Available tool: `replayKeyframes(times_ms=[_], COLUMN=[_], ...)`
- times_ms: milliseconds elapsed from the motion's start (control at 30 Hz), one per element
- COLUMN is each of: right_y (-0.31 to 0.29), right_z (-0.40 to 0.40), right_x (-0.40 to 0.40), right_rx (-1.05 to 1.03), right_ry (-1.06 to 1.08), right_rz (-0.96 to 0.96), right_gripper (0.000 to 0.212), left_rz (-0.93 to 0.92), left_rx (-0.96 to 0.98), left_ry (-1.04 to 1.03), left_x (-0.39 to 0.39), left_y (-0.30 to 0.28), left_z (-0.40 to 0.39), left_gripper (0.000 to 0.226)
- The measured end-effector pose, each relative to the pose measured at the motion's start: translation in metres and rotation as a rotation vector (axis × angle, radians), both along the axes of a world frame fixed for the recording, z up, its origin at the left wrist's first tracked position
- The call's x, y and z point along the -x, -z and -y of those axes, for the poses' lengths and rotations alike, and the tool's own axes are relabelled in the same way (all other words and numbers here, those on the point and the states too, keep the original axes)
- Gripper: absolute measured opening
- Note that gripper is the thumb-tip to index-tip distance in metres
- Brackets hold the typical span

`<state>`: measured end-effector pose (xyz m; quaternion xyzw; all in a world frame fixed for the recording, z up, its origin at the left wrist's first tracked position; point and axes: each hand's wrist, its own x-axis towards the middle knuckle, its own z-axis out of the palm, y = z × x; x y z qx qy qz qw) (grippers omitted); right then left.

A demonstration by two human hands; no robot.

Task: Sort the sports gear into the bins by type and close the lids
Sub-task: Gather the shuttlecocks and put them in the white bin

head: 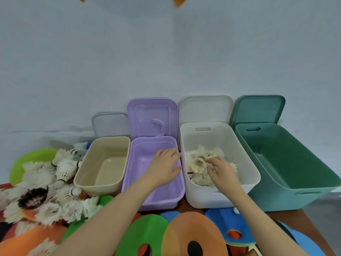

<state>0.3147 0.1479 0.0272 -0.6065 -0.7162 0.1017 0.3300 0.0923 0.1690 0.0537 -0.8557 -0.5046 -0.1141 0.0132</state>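
Inside the white bin [247,174], shuttlecocks [203,161] lie heaped under the spread, empty right hand [222,169]. Left of it, the left hand [165,163] rests flat and spread over the purple bin [153,200]. Crushing those feathers is the risk if fingers press down.

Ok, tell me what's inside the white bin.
The white bin holds a pile of shuttlecocks. The right hand reaches in over them with spread fingers, hiding part of the pile and the floor beneath.
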Motion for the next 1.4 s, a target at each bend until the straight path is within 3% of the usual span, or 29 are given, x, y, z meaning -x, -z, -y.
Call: replayKeyframes(times_ms=[300, 400, 500, 667, 867, 967, 1167, 1300, 1400], right_y=[0.004, 0.016, 0.026, 0.050, 0.063, 0.063, 0.062, 0.054, 0.046], right_z=[0.048, 0.067, 0.082, 0.093, 0.095, 0.091, 0.092, 0.096, 0.097], right_x=[0.126, 0.172, 0.214, 0.266, 0.324, 0.344, 0.345, 0.332, 0.323], right_rx=[-0.015, 0.034, 0.051, 0.152, 0.299, 0.353, 0.289, 0.201, 0.177], right_ry=[-0.279, -0.339, -0.385, -0.413, -0.276, -0.192, -0.138, -0.119, -0.133], right_rz=[-0.175, -0.175, -0.119, 0.048, 0.359, 0.415, 0.296, 0.130, 0.068], right_gripper=[0.023, 0.024, 0.029, 0.029, 0.045, 0.035, 0.015, 0.009, 0.009], left_rz=[0.033, 0.043, 0.072, 0.103, 0.129, 0.149, 0.152, 0.075, 0.086], left_rx=[0.071, 0.111, 0.117, 0.177, 0.181, 0.153, 0.083, -0.182, -0.230], left_ry=[-0.054, -0.139, -0.207, -0.316, -0.428, -0.472, -0.526, -0.514, -0.605], left_x=[0.136, 0.178, 0.216, 0.266, 0.295, 0.304, 0.319, 0.329, 0.338], left_y=[0.007, 0.018, 0.033, 0.062, 0.072, 0.074, 0.076, 0.077, 0.077], left_z=[0.076, 0.105, 0.133, 0.168, 0.184, 0.178, 0.159, 0.148, 0.141], left_gripper=[0.047, 0.063, 0.071, 0.040, 0.050, 0.056, 0.058, 0.053, 0.047])
